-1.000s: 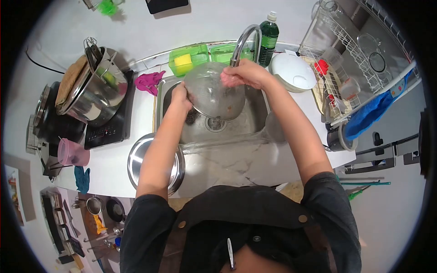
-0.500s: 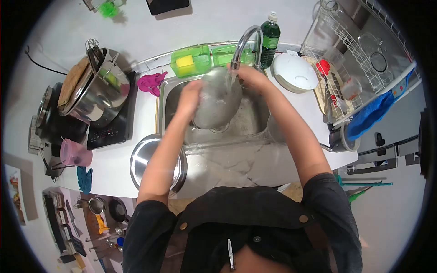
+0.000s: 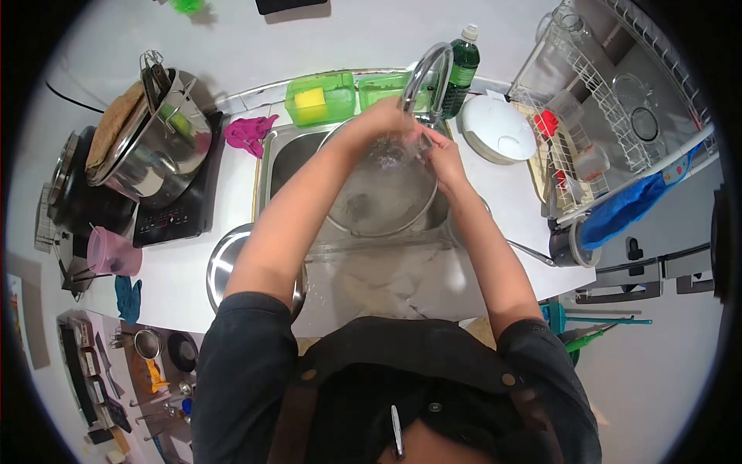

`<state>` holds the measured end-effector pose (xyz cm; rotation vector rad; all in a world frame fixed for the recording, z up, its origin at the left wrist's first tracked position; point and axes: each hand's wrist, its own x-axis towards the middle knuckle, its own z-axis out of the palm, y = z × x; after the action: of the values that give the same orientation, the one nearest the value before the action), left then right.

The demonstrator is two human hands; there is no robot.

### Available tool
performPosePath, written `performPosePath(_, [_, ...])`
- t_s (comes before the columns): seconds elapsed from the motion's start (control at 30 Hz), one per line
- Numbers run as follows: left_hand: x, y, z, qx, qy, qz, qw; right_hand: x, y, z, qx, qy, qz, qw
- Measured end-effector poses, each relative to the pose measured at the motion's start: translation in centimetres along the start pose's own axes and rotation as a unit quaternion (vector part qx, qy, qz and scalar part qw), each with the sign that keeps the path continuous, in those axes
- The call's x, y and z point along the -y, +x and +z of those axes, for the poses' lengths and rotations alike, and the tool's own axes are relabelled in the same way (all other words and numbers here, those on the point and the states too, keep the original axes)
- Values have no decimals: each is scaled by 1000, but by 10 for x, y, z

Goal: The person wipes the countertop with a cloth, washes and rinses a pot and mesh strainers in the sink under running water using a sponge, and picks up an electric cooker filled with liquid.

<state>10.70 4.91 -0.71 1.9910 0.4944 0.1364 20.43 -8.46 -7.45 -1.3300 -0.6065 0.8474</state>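
A wide round metal bowl [image 3: 379, 197] lies in the steel sink [image 3: 280, 158], its rim facing up, with water splashing inside it. My left hand [image 3: 393, 117] is at the bowl's far side under the tap [image 3: 421, 68]; its fingers are smeared by motion and water. Close beside it, my right hand [image 3: 445, 161] is closed at the bowl's far right rim, fingertips near the stream. A shiny round metal lid or pan [image 3: 224, 267] lies on the counter, partly beneath my left forearm.
Behind the sink are green containers, one with a yellow sponge [image 3: 310, 102], and a bottle of green liquid [image 3: 461, 69]. To the right stand a white lidded container [image 3: 498, 130] and a wire dish rack [image 3: 583, 124]. A large pot [image 3: 166, 147] rests at left by the cooktop [image 3: 174, 220].
The bowl has gone from tilted and blurred to lying rim up in the sink. My left hand has moved right to the tap, and my right hand has come down slightly toward me.
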Motion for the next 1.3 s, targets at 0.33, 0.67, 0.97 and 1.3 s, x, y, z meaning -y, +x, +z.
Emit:
performPosePath(0.33, [25,-13,1,25,112,-40,993,-32,7,17,-46,-217,-292,930])
performPosePath(0.67, [184,-37,39,-176,-620,-122,755,-25,-11,55,118,-426,-360,822])
performPosePath(0.97, [138,-66,30,-432,-495,-166,736,38,7,53,190,-43,-8,981])
performPosePath(1.3, [194,-63,30,-490,-259,-314,771,24,10,51,177,-62,46,981])
